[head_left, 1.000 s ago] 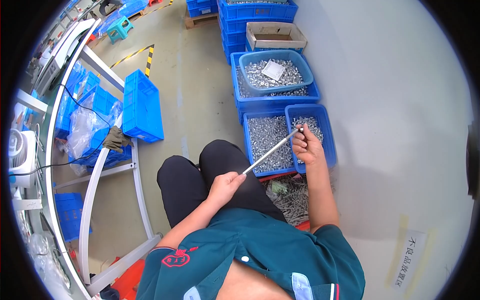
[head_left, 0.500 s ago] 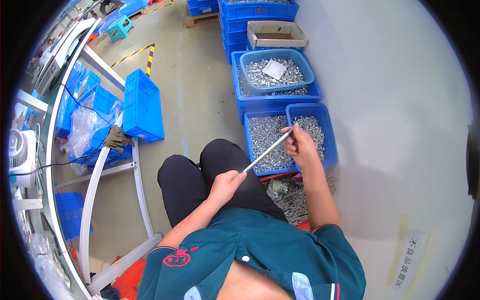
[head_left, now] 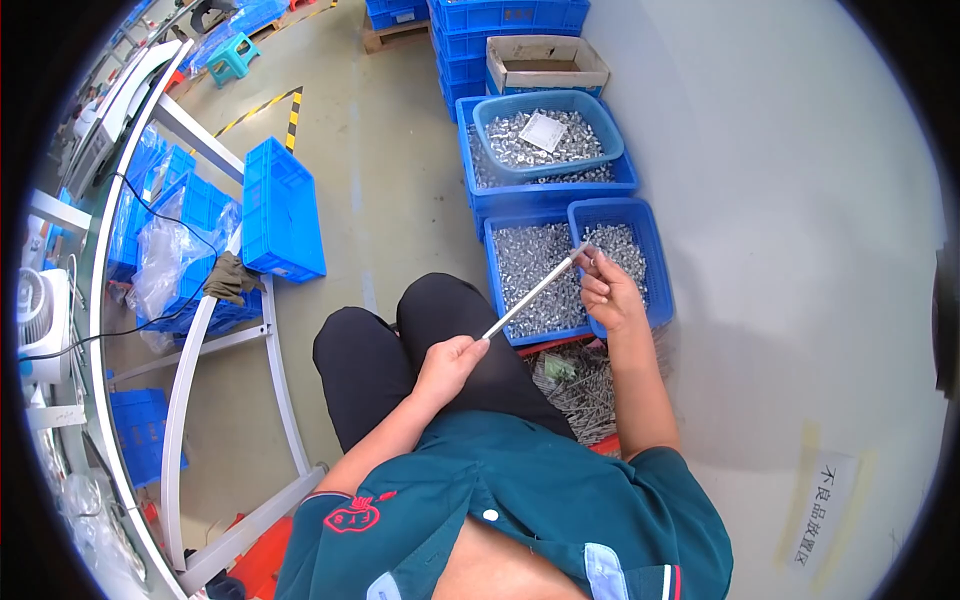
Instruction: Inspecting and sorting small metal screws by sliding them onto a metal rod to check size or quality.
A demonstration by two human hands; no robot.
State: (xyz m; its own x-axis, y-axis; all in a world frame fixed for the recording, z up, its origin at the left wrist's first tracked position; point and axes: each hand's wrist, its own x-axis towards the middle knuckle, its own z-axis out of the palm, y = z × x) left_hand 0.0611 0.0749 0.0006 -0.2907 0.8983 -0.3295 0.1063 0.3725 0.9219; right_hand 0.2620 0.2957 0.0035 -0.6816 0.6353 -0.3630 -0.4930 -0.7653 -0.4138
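Observation:
A long, thin, silvery metal rod (head_left: 530, 299) slants from my lap up toward the right. My left hand (head_left: 450, 370), closed in a fist, grips its lower end above my thigh. At the upper end, my right hand (head_left: 610, 292) pinches around the tip with thumb and forefinger, its other fingers curled. Whether a small part sits between those fingertips I cannot make out. Beneath the right hand lies a blue basket (head_left: 660, 290) of small metal parts (head_left: 622, 246), set over a larger blue crate (head_left: 497, 290) of similar parts (head_left: 540, 265).
Many metal rods (head_left: 585, 395) lie in a red container close by my right thigh. Farther off stands another blue crate (head_left: 480, 205) with a light-blue basin (head_left: 612, 150) of fittings. A white-framed workbench (head_left: 185, 400) and an empty blue bin (head_left: 285, 215) are on the left; a pale wall (head_left: 780, 300) rises at right.
The right-hand fingers have shifted slightly at the rod's upper end, with more of the tip showing. My left hand keeps its grip. The whole view has moved a little.

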